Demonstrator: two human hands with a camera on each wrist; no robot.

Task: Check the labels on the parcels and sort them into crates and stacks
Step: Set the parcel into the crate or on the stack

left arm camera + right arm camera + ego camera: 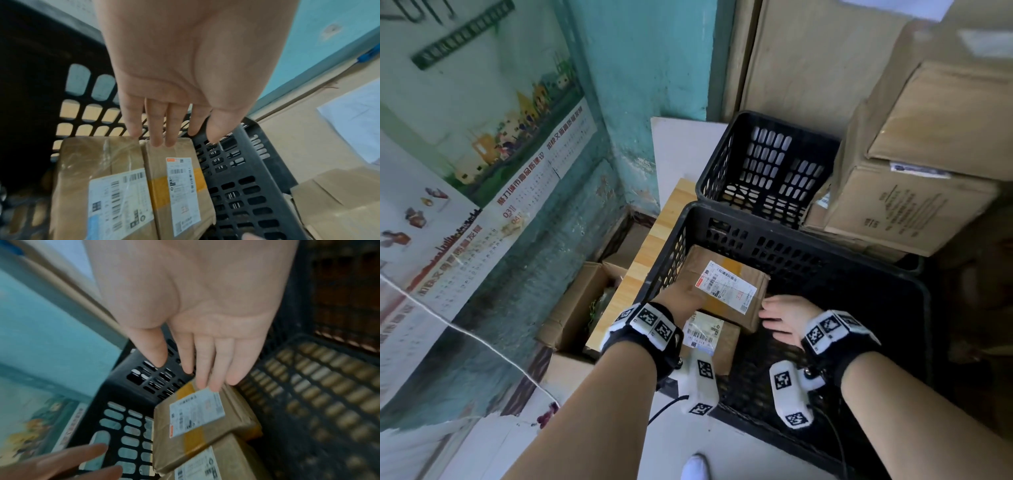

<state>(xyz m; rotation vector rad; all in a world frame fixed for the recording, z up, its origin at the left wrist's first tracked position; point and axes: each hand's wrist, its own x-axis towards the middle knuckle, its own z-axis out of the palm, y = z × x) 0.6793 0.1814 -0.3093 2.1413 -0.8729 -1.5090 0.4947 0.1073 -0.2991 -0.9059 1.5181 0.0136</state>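
Both hands — left (681, 301), right (787, 320) — flat-fingered, gripping nothing, beside the top parcel (726, 287) in the near crate (808, 250); lower parcel (714, 337) half hidden, labels unreadable.

A: Where does the head view look from?
B: High above, facing steeply down into the black slotted plastic crate (784, 222).
A: And the wrist views?
B: Close, along each palm; all share the brown label-topped cardboard parcel (722, 291) (176, 186) (201, 418).

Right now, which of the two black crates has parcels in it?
The nearer crate, the one both hands reach into: two brown labelled parcels lie in its left part. The crate behind it, by the stacked cartons, shows none.
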